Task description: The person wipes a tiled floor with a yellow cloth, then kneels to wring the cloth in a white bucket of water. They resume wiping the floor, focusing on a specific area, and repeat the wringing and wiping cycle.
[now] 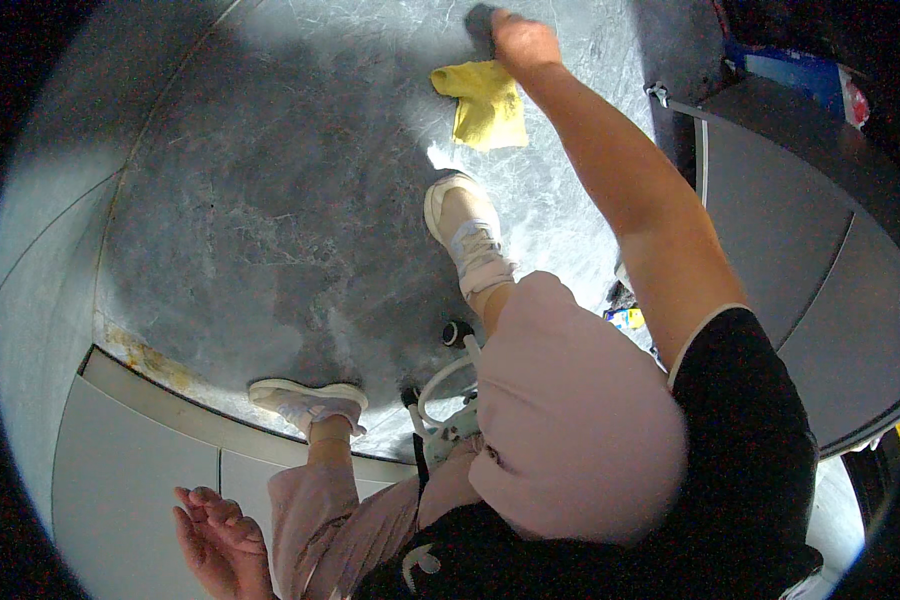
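Observation:
At the top, my right hand is stretched out low over the grey marbled floor, fingers curled. A blurred dark patch lies at its fingertips; whether this is an object or a shadow I cannot tell. Just below the hand is a yellow cloth, its upper edge meeting the hand; whether the fingers hold it is hidden. My left hand hangs at the lower left beside my leg, palm partly up, fingers loosely bent and apart, holding nothing.
A white-framed thing with black-tipped feet stands between my legs. Grey cabinet fronts line the lower left, with a stained floor edge. At right are a grey cabinet door, a blue package and a small yellow-blue packet.

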### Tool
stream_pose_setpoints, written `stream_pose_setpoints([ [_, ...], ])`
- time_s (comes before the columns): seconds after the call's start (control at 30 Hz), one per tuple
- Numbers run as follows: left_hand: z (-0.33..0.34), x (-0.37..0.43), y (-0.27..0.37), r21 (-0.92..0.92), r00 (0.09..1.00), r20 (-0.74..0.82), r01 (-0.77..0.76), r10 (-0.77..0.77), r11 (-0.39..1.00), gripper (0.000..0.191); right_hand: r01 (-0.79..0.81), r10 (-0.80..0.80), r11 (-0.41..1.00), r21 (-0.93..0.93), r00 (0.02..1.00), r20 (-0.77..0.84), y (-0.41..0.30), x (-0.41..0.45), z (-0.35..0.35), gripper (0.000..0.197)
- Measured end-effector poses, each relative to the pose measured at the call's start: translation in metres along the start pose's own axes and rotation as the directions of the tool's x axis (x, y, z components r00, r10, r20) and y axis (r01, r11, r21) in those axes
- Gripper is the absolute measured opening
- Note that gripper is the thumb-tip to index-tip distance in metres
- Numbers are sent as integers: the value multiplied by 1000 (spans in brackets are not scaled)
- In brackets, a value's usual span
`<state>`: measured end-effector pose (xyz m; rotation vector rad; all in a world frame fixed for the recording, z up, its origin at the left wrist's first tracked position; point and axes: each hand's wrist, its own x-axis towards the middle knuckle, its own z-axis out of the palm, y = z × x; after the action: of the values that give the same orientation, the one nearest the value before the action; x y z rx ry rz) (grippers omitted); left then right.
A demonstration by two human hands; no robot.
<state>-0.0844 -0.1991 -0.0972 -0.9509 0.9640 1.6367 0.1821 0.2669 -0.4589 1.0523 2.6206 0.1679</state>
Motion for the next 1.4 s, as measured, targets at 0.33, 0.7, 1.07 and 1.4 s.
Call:
stream_pose_setpoints([
  [0.33,-8,4,5,-90,982,-181,-65,48,994,33,139,-30,950,279,932,-362,41,-23,2,34],
  [0.7,-12,0,2,7,999,53,12,-12,1000,34,304,-295,941,146,952,-81,33,9,-15,27],
  [1.07,-3,4,3,-151,995,-11,99,-102,984,29,-339,362,760,554,929,72,44,-4,17,27],
  [1.4,-4,4,-4,41,998,-67,1,1,999,30,-458,578,270,847,780,238,-37,-57,6,34],
])
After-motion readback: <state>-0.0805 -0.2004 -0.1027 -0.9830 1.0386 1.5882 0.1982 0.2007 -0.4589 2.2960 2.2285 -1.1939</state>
